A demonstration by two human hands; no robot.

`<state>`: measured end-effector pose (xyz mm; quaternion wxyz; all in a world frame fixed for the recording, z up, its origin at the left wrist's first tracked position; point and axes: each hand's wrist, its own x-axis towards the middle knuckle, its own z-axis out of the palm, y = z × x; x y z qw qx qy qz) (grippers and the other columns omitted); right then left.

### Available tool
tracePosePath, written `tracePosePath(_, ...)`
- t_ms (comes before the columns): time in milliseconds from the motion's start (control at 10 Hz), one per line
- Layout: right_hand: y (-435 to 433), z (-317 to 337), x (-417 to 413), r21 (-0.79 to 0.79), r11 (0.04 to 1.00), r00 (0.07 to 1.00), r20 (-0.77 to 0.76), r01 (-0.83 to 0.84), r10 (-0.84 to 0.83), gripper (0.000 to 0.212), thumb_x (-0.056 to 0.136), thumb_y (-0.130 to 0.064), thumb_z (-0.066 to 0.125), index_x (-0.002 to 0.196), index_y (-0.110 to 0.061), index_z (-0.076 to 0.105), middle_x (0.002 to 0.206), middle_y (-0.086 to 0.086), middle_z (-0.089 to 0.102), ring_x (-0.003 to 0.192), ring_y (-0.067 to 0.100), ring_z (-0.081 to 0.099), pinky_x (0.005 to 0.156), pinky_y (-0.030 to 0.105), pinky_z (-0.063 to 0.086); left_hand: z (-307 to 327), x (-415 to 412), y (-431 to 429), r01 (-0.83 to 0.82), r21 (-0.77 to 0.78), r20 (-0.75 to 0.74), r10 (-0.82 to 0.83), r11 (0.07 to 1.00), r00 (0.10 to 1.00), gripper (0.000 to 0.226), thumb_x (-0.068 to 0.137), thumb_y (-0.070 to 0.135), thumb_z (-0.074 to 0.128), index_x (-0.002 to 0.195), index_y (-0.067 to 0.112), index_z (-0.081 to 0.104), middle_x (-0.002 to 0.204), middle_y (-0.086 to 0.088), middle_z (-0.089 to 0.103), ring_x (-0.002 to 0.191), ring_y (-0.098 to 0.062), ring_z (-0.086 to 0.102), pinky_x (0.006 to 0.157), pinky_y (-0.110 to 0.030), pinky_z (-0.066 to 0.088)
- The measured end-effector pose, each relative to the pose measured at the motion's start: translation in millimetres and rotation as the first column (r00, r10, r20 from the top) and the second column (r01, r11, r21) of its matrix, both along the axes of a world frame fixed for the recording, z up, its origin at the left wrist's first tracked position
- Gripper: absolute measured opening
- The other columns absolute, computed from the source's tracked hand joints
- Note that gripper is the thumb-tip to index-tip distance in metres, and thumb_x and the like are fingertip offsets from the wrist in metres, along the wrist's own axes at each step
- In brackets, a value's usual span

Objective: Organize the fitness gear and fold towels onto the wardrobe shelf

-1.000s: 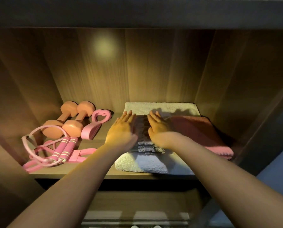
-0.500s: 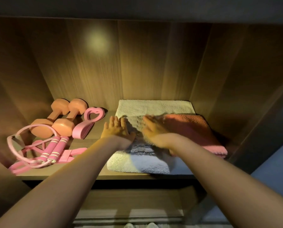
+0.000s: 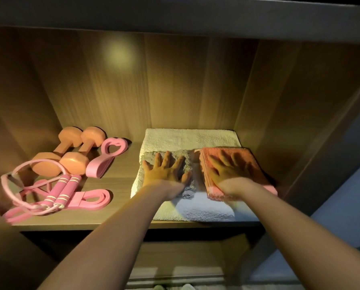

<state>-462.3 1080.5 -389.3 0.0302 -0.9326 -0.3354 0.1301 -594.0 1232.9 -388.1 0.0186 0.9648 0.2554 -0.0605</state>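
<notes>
A large folded white towel lies on the right half of the wooden wardrobe shelf. On top of it sit a small folded grey towel and, to its right, a folded pink towel. My left hand presses flat on the grey towel with fingers spread. My right hand lies flat on the pink towel, fingers straight. On the shelf's left are two orange dumbbells, a pink heart-ended grip band, a pink skipping rope and a flat pink resistance band.
The shelf sits in a wooden wardrobe with side walls close to the towels on the right and to the gear on the left. Another shelf board runs overhead. A lower compartment lies beneath the shelf's front edge.
My hands, side by side on the grey towel before, have spread apart: the left slid left on the grey towel and the right moved onto the pink towel. The two small towels lie separated.
</notes>
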Motion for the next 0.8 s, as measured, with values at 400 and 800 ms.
tracePosePath(400, -1.7, 10.5, -14.7, -0.019, 0.999, 0.989, -0.139, -0.047, 0.044, 0.049, 0.100, -0.046, 0.021, 0.148, -0.037, 0.021, 0.161, -0.004, 0.008, 0.144, 0.024, 0.015, 0.112, 0.048, 0.015, 8.0, -10.9, -2.7, 0.062, 0.003, 0.142, -0.062, 0.998, 0.988, 0.070, 0.090, 0.071, 0.003, 0.152, 0.040, -0.007, 0.162, 0.001, -0.014, 0.148, -0.024, -0.015, 0.117, -0.055, -0.010)
tracePosePath(800, -23.6, 103.4, -80.9, 0.878, 0.474, 0.937, -0.111, -0.064, 0.332, 0.047, 0.097, -0.039, 0.048, 0.143, -0.030, 0.045, 0.119, -0.016, 0.062, 0.110, 0.001, 0.059, 0.090, 0.021, 0.050, -15.4, -18.6, -11.0, 0.031, -0.026, 0.071, -0.029, 0.999, 0.997, 0.065, 0.094, 0.064, 0.002, 0.151, 0.038, -0.013, 0.161, -0.004, -0.015, 0.149, -0.027, -0.014, 0.117, -0.053, -0.009)
